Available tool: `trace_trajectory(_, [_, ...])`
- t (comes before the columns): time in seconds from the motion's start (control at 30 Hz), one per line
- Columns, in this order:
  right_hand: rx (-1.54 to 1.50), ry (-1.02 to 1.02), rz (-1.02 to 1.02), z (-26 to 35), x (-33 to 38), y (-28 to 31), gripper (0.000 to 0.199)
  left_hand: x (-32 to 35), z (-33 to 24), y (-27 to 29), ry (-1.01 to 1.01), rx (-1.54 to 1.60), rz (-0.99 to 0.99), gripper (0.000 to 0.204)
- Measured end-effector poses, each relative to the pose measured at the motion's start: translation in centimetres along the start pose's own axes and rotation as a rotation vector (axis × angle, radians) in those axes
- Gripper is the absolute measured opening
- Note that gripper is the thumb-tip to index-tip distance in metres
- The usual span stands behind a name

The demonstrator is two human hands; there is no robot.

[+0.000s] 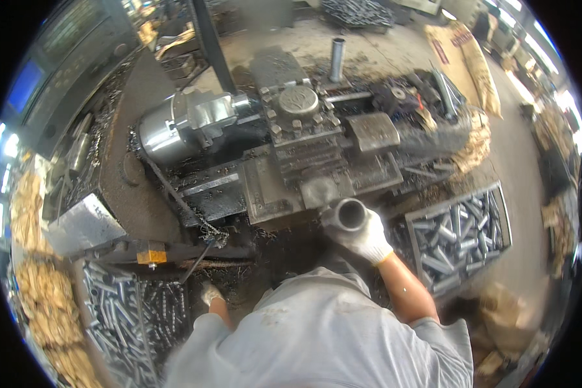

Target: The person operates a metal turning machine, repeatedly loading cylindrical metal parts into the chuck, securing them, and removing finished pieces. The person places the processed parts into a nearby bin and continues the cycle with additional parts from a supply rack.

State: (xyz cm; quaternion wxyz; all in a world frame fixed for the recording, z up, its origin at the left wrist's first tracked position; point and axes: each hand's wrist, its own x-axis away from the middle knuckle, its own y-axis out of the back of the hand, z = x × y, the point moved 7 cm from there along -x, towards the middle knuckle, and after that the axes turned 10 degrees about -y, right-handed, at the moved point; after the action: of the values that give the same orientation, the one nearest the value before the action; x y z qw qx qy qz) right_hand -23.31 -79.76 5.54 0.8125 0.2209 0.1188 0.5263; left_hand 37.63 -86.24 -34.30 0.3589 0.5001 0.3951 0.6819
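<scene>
Two gloved hands are yours, both in white knit cotton. Your right hand (pixel 366 238) is raised in front of the machine, its fingers wrapped around a short steel pipe (pixel 348 214) whose open round end faces up toward you. Your left hand (pixel 210 294) hangs low beside a crate of metal rods (pixel 126 317) at your lower left; its fingers are too small and shadowed to tell whether they are curled or spread.

Straight ahead sits a lathe (pixel 291 149), dark, oily cast iron with a bright polished chuck (pixel 165 132) on the left and a blocky tool post (pixel 299 107) with bolt heads in the middle. A small yellow tag (pixel 151 256) sits on a bar below it. A second crate (pixel 462 233), a shallow metal tray at your right, is packed with more grey pipe pieces lying side by side. One more pipe stands upright (pixel 337 58) behind the machine. A tan woven sack (pixel 472 61) with red print lies on the concrete floor at the upper right. Pale curled shavings (pixel 42 291) pile up along the left edge.
</scene>
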Motion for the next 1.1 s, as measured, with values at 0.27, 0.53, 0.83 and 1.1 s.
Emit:
trace_trajectory(0.27, [0.225,-0.039,0.300,-0.1,-12.3,-2.1,0.066,9.1,4.5,19.2,0.510,1.025,-0.968,0.061])
trace_trajectory(0.53, [0.275,0.518,0.476,7.6,-20.6,8.5,0.032,5.5,8.8,23.9,0.190,0.768,-0.902,0.042])
trace_trajectory(0.83, [0.480,0.877,0.504,18.9,-39.5,-6.8,0.067,7.0,-6.8,28.1,0.308,1.561,-0.703,0.030])
trace_trajectory(1.1, [1.199,0.389,0.821,10.3,-51.1,-16.4,0.020,0.4,-25.1,58.5,-0.526,0.065,-1.095,0.101])
